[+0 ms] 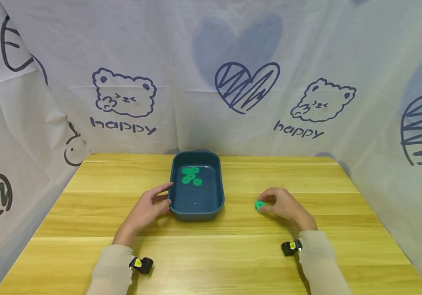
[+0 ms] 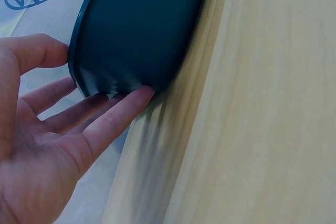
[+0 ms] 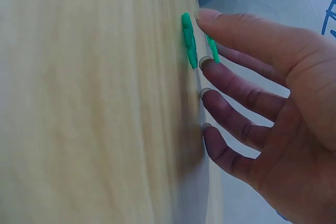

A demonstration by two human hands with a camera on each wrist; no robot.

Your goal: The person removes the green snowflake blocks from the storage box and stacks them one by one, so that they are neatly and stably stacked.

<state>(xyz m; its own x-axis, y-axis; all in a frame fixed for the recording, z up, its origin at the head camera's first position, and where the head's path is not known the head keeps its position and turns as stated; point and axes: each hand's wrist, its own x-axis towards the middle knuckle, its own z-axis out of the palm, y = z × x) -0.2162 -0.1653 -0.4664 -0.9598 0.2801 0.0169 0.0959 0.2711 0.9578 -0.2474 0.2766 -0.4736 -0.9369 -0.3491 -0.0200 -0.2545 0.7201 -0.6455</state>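
Observation:
A dark blue rectangular tray (image 1: 196, 216) stands on the table, with several green notched plastic discs (image 1: 190, 176) lying in its far part. My left hand (image 1: 148, 208) is at the tray's left side, its extended fingers touching the outer wall and rim; the tray wall (image 2: 136, 30) fills the upper part of the left wrist view. To the right of the tray, my right hand (image 1: 282, 203) pinches a green disc (image 3: 212, 49) between thumb and finger, the thumb partly covering it. Another green disc (image 3: 189, 40) lies flat on the table just beneath that hand.
The light wooden table (image 1: 211, 254) runs back to a white cloth (image 1: 189, 102) printed with bears and hearts, which also hangs at both sides. Black wrist cameras (image 1: 144, 265) sit by both sleeves.

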